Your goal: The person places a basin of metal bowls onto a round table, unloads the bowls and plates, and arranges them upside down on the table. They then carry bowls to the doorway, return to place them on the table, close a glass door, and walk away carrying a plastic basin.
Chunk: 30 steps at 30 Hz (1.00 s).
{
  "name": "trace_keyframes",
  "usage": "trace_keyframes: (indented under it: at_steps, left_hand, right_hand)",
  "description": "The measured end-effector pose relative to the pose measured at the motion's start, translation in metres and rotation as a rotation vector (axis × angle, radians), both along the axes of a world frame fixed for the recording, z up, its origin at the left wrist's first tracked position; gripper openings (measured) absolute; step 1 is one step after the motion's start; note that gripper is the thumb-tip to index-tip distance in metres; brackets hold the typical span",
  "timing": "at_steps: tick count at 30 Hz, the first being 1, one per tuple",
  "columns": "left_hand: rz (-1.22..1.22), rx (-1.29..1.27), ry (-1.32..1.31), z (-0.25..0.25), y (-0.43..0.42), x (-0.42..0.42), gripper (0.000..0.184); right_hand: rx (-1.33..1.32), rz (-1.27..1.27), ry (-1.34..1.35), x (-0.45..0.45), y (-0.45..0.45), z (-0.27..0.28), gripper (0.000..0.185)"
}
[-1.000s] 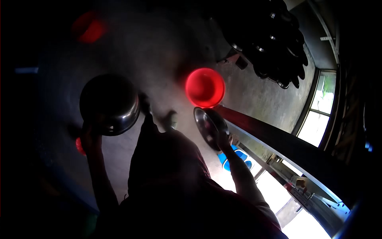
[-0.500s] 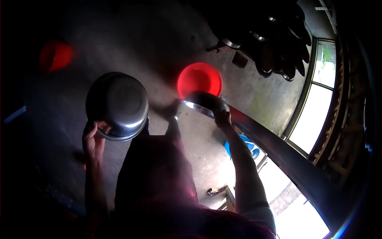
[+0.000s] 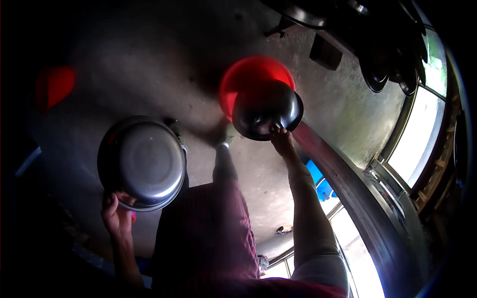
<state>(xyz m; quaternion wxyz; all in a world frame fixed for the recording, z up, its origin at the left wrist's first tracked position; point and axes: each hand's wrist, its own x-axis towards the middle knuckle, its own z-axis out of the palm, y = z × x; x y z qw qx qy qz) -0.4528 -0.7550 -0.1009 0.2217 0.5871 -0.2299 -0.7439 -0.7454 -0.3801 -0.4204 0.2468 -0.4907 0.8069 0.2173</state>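
My left hand (image 3: 117,218) grips the rim of a large shiny metal basin (image 3: 150,160), its underside turned up toward me. A smaller, darker metal bowl (image 3: 263,110) is in my right hand (image 3: 282,139), fingers closed at its near rim; its rounded outer side also faces me. Behind that bowl, partly covered by it, is a red plastic basin (image 3: 248,68). Whether the bowl touches the red basin I cannot tell.
Dark metal pans (image 3: 380,59) are clustered at the upper right. Another red container (image 3: 55,85) stands at the far left. A long dark beam or ledge (image 3: 348,184) runs along my right, with a blue object (image 3: 320,181) beside it. Bright windows (image 3: 417,134) are beyond.
My right hand has turned the bowl, so more of its underside shows, now in front of the red basin. The left-hand basin sits lower in view. The camera view has shifted.
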Motion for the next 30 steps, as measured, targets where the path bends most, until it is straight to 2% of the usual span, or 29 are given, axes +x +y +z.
trace_keyframes:
  at_steps: [2,4,7,10,12,14,16,19,20,23,27,30]
  left_hand:
    - [-0.045,0.035,0.061,-0.003,-0.006,0.006,0.013]
    - [-0.069,0.079,0.114,0.006,-0.005,0.009,0.012]
    - [-0.087,0.108,0.126,0.005,-0.007,-0.005,0.01]
    - [-0.121,0.128,0.17,0.014,-0.006,-0.007,0.012]
    - [-0.132,0.139,0.159,0.018,-0.007,-0.021,0.013]
    - [-0.141,0.153,0.174,0.015,-0.008,-0.025,0.014]
    - [-0.126,0.124,0.083,0.014,-0.004,-0.044,0.013]
    - [-0.169,0.143,0.141,0.02,-0.006,-0.039,0.014]
    - [-0.189,0.148,0.172,0.02,-0.007,-0.04,0.015]
    - [-0.192,0.145,0.148,0.02,-0.009,-0.046,0.015]
    - [-0.181,0.152,0.115,0.03,-0.009,-0.051,0.013]
    - [-0.19,0.133,0.134,0.031,-0.009,-0.052,0.011]
  right_hand:
    - [-0.074,0.078,0.05,0.012,0.002,0.005,0.017]
    - [-0.039,0.133,0.062,0.023,0.005,0.011,0.02]
    - [-0.021,0.094,0.037,0.028,-0.004,0.002,0.022]
    - [-0.207,0.03,0.071,0.033,-0.015,-0.01,0.025]
    - [-0.324,-0.13,0.125,0.032,-0.021,-0.01,0.028]
    - [-0.373,-0.411,0.17,0.03,-0.038,0.001,0.033]
    - [-0.489,-0.715,0.192,0.022,-0.06,0.025,0.042]
    - [-0.529,-1.257,0.069,0.04,-0.06,0.003,0.046]
    - [-0.55,-1.518,-0.079,0.035,-0.065,0.005,0.048]
    - [-0.525,-1.66,-0.256,0.029,-0.064,-0.018,0.048]
    - [-0.483,-1.67,-0.089,0.042,-0.075,-0.004,0.05]
    - [-0.517,-1.682,-0.025,0.054,-0.088,0.033,0.05]
